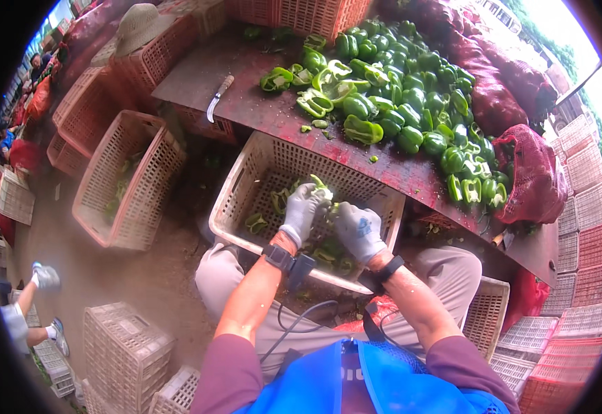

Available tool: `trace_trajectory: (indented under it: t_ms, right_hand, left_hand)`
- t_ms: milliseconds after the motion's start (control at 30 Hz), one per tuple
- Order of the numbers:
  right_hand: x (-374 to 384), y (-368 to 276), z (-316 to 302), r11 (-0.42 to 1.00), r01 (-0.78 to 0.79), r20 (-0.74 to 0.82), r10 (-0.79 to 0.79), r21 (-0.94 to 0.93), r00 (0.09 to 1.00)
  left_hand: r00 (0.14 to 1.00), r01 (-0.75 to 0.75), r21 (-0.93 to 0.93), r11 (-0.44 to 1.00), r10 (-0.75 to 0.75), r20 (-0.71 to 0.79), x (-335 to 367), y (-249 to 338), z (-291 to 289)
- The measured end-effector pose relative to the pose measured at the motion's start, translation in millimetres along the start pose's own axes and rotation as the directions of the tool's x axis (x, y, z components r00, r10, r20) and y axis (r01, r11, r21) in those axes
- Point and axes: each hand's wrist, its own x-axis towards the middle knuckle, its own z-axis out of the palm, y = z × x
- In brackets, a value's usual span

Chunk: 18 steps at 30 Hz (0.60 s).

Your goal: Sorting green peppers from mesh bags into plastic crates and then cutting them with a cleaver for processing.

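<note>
My left hand [304, 212], in a pale work glove, is closed on a piece of green bell pepper [321, 186] that sticks up past its fingers. Close beside it, my gloved right hand [358, 232] has its fingers curled at a smaller green pepper piece [332, 210]; the fingertips are partly hidden. Both hands hover over a pale plastic crate [235, 190] between my knees, with cut pepper pieces [256, 222] lying inside. Just beyond, whole and halved green bell peppers [411, 96] are heaped on a red-stained board table [245, 114].
On the table's left lies a knife [219, 98], and another handle [502, 238] shows at the right edge. Red mesh sacks [532, 172] back the peppers. Crates stand at left [132, 183], lower left [125, 352] and right [577, 276]. At far left another person's legs [28, 310] show.
</note>
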Motion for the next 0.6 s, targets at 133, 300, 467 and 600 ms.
trace_trajectory:
  t_ms: [133, 300, 467, 600]
  right_hand:
    - [-4.5, 10.0, -21.1, 0.976, -0.209, -0.008, 0.209, -0.062, 0.978]
    - [5.8, 20.8, -40.6, 0.978, -0.096, -0.031, 0.104, 0.186, 0.994]
    - [-31.0, 87.9, -92.0, 0.959, -0.154, -0.219, 0.102, -0.239, 0.97]
    - [-142.4, 200.3, -187.0, 0.63, -0.585, -0.337, 0.479, -0.51, 0.81]
  left_hand:
    - [0.976, 0.074, -0.05, 0.996, -0.061, 0.21, 7.6, 4.2, 0.3]
    - [0.899, 0.1, 0.181, 0.978, -0.167, 0.405, -9.6, -3.0, 42.1]
    - [0.921, 0.183, 0.163, 0.969, -0.227, 0.317, -3.9, -11.2, 22.6]
    - [0.949, 0.213, 0.1, 0.972, -0.23, 0.217, 11.2, -24.9, 9.6]
